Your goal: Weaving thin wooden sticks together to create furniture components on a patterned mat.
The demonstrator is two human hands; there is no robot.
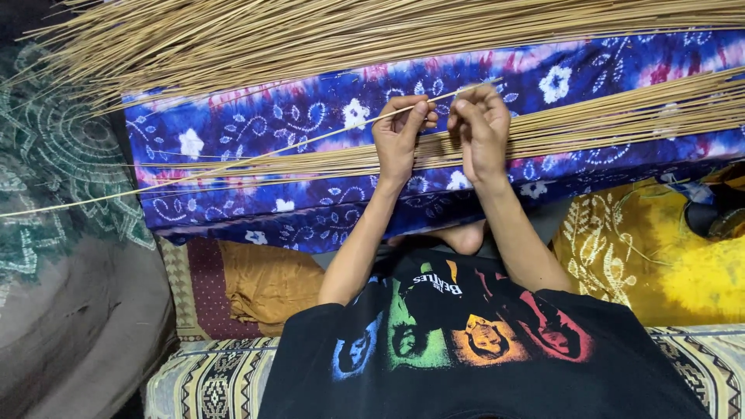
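**Single stick held between both hands over the blue cloth**

Head view, looking down. Left hand (397,140) and right hand (483,128) are raised close together, nearly touching, above a blue-and-purple floral cloth (256,124) draped over a raised surface in front of the person.

- Thing in hand: one thin stick (310,141), pale tan, very long. It runs from the fingers down and away to the person's left, past the cloth's edge and over a dark green patterned fabric (54,171).
- Left grip: narrow — thumb and fingertips pinched on the stick near its upper end.
- Right grip: also narrow, fingertips closed on the same stick just beside the left pinch. Whether the right fingers also hold something small I cannot tell.
- Beneath the hands: a flat bundle of like sticks (605,116) lying across the cloth. A second, larger spread of sticks (310,31) fans along the top of the view.
- Nearby: yellow patterned fabric (660,256) to the right, brown folded cloth (264,287) lower left.

Judgement on handling: the stick looks slender and springy, so the long free end will likely sag and whip. Pinches kept close together, light pressure, wrists steady — this should keep it from bending or snapping, and lifted clear so it does not catch the bundle below.
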